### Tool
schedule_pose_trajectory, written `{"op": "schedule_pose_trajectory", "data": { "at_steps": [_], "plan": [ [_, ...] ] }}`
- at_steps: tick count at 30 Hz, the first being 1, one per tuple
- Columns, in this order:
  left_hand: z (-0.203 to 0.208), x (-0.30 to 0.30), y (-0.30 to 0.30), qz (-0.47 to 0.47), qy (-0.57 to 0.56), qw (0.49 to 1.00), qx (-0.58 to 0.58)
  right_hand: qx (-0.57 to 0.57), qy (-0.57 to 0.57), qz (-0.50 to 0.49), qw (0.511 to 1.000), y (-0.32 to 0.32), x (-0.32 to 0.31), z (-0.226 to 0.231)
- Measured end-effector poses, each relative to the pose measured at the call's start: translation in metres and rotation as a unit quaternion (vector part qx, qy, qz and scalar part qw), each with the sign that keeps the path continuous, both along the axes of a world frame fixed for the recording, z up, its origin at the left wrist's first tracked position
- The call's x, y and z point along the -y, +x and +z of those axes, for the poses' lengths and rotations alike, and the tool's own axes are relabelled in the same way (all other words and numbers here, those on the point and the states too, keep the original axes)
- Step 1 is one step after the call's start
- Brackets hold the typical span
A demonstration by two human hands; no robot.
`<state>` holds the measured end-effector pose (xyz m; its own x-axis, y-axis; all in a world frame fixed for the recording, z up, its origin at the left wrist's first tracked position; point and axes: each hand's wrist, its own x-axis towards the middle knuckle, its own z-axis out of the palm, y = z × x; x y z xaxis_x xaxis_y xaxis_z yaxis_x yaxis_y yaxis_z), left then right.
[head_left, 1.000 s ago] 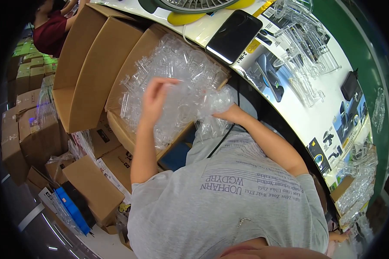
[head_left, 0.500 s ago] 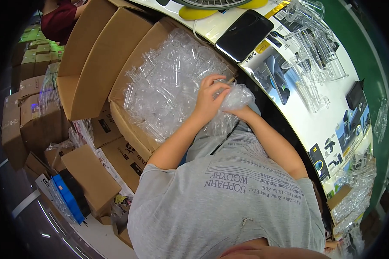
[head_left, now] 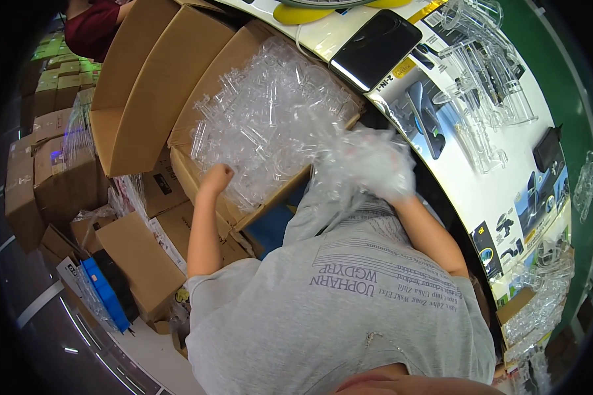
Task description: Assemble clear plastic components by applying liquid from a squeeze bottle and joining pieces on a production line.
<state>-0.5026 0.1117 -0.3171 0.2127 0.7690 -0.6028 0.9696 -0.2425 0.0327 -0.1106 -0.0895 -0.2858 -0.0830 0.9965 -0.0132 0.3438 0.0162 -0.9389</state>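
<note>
An open cardboard box stands in front of me, heaped with small clear plastic parts. My left hand is curled into a fist over the box's left wall, with nothing showing in it. On the right, beside the box and above my lap, a clear plastic bag is smeared by motion. My right hand is in or behind this bag and seems to grip it; its fingers are mostly hidden by the film and the blur. What the bag contains cannot be made out.
To the right, a table with printed sheets carries a black phone, clear tube-like parts and a black case. Wrapped clear pieces lie at its near end. Cartons and a blue object are at left. Another person's sleeve shows far left.
My left hand has left the bag and moved left to the box's wall, closing into a fist. The bag has swung right and spread out with my right hand.
</note>
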Motion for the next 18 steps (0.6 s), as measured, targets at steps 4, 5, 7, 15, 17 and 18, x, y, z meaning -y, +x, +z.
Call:
{"op": "schedule_pose_trajectory", "data": {
  "at_steps": [4,5,7,15,17,18],
  "plan": [
    [-0.074,0.021,-0.031,0.007,-0.036,0.998,0.056,0.29,-0.166,-0.044,0.941,0.024,0.016,0.089],
    [-0.086,0.026,-0.032,0.019,0.0,0.997,0.072,0.278,-0.18,-0.051,0.942,0.038,0.051,0.077],
    [-0.101,0.02,-0.027,-0.005,-0.053,0.997,0.056,0.257,-0.215,-0.079,0.939,0.079,0.142,0.057],
    [-0.166,-0.002,-0.002,-0.296,-0.174,0.916,-0.207,0.171,-0.419,-0.388,0.803,-0.026,0.397,0.072],
    [-0.189,-0.015,-0.015,-0.315,-0.25,0.894,-0.195,0.135,-0.457,-0.49,0.73,-0.067,0.471,0.086],
    [-0.206,-0.044,-0.085,-0.4,-0.157,0.893,-0.132,0.087,-0.455,-0.534,0.707,-0.016,0.525,0.071]
  ]
}}
